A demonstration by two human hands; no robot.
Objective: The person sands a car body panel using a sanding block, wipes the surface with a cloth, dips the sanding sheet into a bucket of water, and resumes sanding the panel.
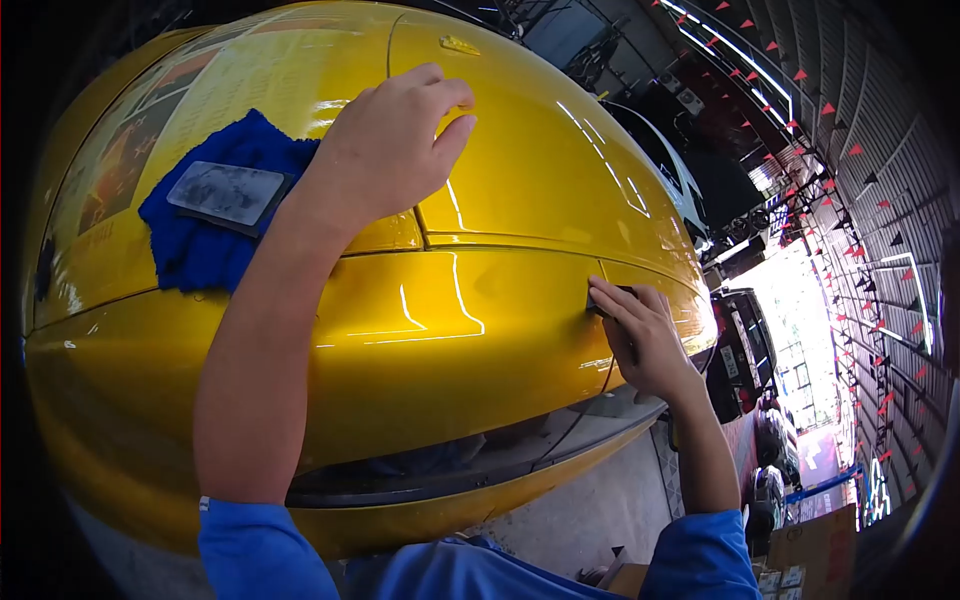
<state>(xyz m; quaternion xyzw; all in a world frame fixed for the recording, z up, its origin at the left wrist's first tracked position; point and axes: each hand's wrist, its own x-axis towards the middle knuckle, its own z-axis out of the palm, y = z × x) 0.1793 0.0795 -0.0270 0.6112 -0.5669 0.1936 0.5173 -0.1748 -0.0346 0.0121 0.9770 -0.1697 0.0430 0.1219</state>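
My right hand (645,335) is closed on a small dark block (598,300), mostly covered by the fingers, and presses it to the glossy yellow car body (500,350) near a panel seam. Over the upper panel, my left hand (405,135) is bent at the wrist, with thumb and forefinger apart and nothing visible between them; the other fingers are partly hidden. Left of that forearm, a crumpled blue cloth (185,265) lies on the car. On it rests a whitish, translucent rectangular piece (228,190), with a dark flat edge showing underneath.
A dark trim strip (440,480) runs along the car's lower edge, above the grey floor (620,480). A small yellow emblem (459,45) sits near the top. Other vehicles, including a dark car (738,350), stand to the right, and a cardboard box (815,550) at lower right.
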